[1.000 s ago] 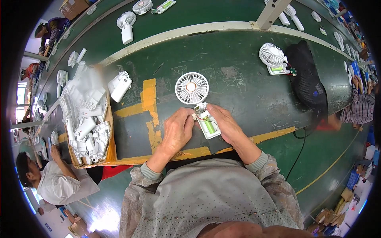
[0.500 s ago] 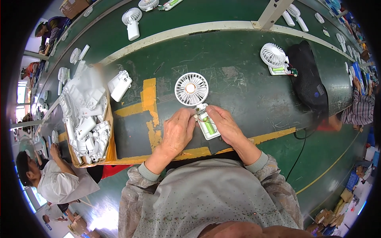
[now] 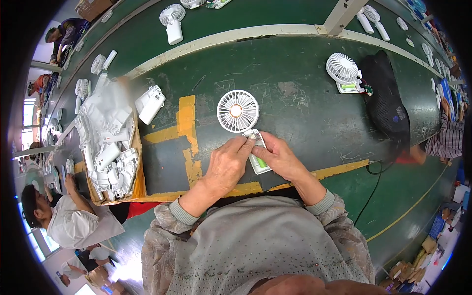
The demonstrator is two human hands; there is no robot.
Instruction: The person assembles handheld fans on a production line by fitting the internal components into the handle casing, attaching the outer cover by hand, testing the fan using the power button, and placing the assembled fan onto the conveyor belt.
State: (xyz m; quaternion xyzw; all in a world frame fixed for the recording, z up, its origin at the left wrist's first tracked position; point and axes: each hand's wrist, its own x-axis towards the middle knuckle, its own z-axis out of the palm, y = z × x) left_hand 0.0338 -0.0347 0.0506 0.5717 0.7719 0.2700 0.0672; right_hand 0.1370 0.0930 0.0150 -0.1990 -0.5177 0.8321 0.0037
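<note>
A white handheld fan (image 3: 237,111) lies on the green bench in front of me, its round grille facing up. Its handle (image 3: 261,166) points toward me with the casing open, and a green battery cell shows inside. My right hand (image 3: 285,160) grips the handle's right side, thumb laid across it. At the handle's upper end, the fingertips of my left hand (image 3: 227,163) are pinched together, meeting the right thumb. Whatever lies between those left fingertips is hidden.
An open carton (image 3: 138,169) of white plastic casings stands at left, loose casings (image 3: 150,104) beside it. Right of me lie another opened fan (image 3: 342,69) and a black mesh item (image 3: 386,101). Beyond the metal rail (image 3: 236,39), more fans (image 3: 173,24) lie on a green surface. Co-workers sit on both sides.
My left hand has shifted right, onto the upper end of the handle, covering the wires seen before. My right thumb has moved down across the battery. Fans beyond the rail have slid right.
</note>
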